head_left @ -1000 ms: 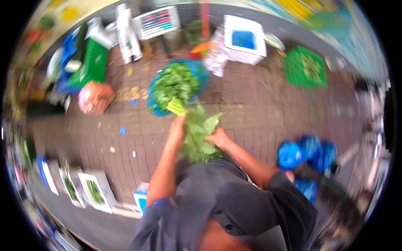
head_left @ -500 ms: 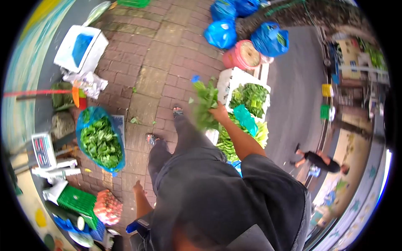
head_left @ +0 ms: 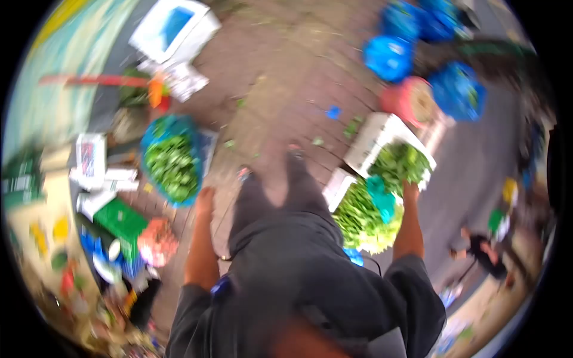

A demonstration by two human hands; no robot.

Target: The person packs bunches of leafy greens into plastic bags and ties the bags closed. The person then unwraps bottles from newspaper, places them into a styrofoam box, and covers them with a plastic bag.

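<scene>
My right hand [head_left: 410, 190] is at the leafy greens [head_left: 399, 166] in a white foam box [head_left: 369, 143]; the leaves and blur hide its fingers, so its grip is unclear. Just below lie paler leafy greens [head_left: 358, 215], with a green plastic bag [head_left: 381, 198] on top. My left hand [head_left: 205, 199] hangs at my side with nothing visible in it, its fingers loosely extended but blurred. Close to it on the ground stands a blue plastic bag [head_left: 196, 143] full of dark leafy greens [head_left: 172, 167].
A pink bucket [head_left: 399, 100] and blue bags [head_left: 388, 58] stand at upper right. At left are a white foam box [head_left: 200, 36], a scale [head_left: 91, 158], a green crate [head_left: 119, 221] and a reddish net sack [head_left: 157, 241]. A person [head_left: 486, 253] is across the road.
My right hand has carried the bunch of leafy greens right, from above the pavement to the foam box. My left arm has swung forward, toward the blue bag. The view has shifted and blurred.
</scene>
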